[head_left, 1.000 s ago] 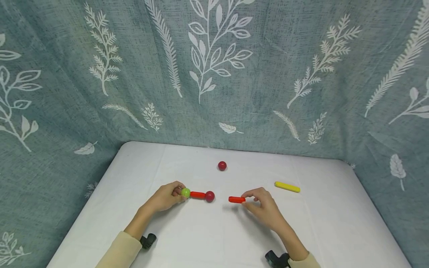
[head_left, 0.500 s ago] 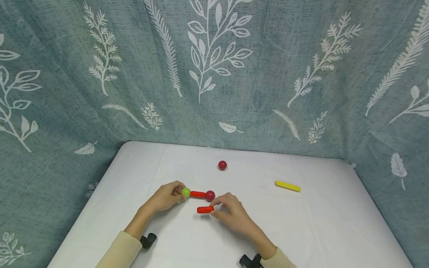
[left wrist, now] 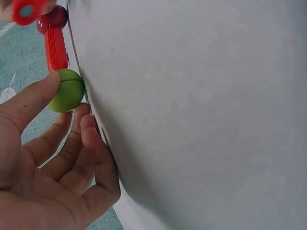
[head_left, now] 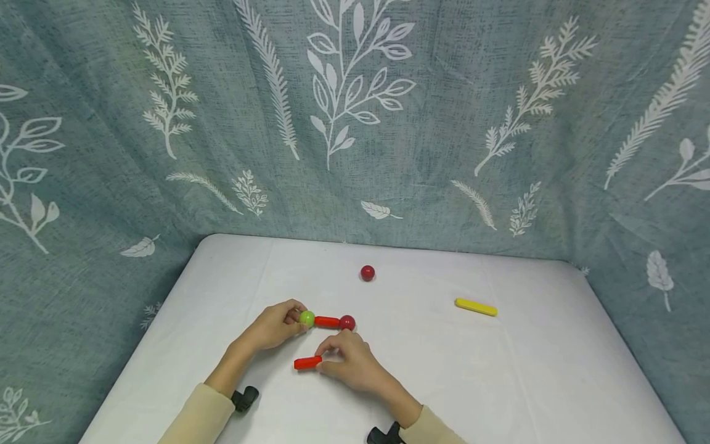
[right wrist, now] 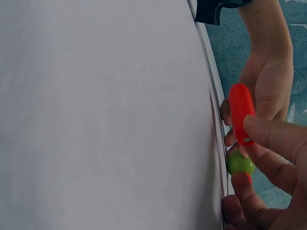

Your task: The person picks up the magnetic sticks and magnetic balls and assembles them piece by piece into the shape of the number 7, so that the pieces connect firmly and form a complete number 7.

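My left hand [head_left: 279, 325] pinches a green ball [left wrist: 67, 91] between thumb and fingers. From that ball a red rod [head_left: 327, 322] runs right to a dark red ball [head_left: 347, 322], the three joined in a line. My right hand [head_left: 349, 362] pinches a second red rod [head_left: 307, 363] by its right end, nearer to me than the joined piece. In the right wrist view this loose rod [right wrist: 241, 112] shows a small hole at the end by the thumb, with the green ball [right wrist: 241, 164] partly hidden behind the fingers.
Another dark red ball [head_left: 368, 273] lies toward the back of the white table [head_left: 432, 382]. A yellow rod [head_left: 476, 308] lies at the right. Behind the table hangs a teal leaf-print cloth [head_left: 421, 154].
My right hand has moved left and toward me with the red rod, passing in front of the dark red ball. The left hand stays in place on the green ball.
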`<state>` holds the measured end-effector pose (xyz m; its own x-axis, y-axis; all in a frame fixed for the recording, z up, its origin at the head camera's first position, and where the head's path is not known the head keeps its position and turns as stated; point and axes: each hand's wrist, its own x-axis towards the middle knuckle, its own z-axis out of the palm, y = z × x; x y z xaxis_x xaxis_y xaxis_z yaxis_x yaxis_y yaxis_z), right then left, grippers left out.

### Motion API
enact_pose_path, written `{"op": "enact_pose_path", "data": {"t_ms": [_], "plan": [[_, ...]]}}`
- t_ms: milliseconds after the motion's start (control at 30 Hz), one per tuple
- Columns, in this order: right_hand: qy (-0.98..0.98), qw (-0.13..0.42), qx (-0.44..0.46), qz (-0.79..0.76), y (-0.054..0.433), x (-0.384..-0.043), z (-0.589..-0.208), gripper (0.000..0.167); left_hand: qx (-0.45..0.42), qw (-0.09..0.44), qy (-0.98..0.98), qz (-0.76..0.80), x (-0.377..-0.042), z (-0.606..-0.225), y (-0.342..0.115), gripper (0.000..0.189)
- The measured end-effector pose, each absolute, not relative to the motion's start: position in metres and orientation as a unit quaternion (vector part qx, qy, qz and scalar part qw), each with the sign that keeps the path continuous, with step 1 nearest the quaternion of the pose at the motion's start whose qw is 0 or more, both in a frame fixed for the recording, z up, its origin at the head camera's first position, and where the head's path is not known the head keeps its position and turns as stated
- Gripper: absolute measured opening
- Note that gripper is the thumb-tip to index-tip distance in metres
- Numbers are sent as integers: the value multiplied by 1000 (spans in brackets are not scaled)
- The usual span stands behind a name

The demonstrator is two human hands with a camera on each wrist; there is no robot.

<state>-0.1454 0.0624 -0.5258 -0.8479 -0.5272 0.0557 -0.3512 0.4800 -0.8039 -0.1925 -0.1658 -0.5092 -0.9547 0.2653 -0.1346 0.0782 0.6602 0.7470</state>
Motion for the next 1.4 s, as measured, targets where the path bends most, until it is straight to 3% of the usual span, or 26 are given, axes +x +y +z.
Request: {"op": "enact_pose_path", "data": {"t_ms": [1067, 1400], "plan": [[884, 92, -232, -395, 53, -140, -528, 18, 94, 113, 904, 402, -193, -510, -165, 27], [858, 94, -248, -441, 73, -145, -526, 22, 92, 113, 905, 398, -193, -509, -164, 28]]}}
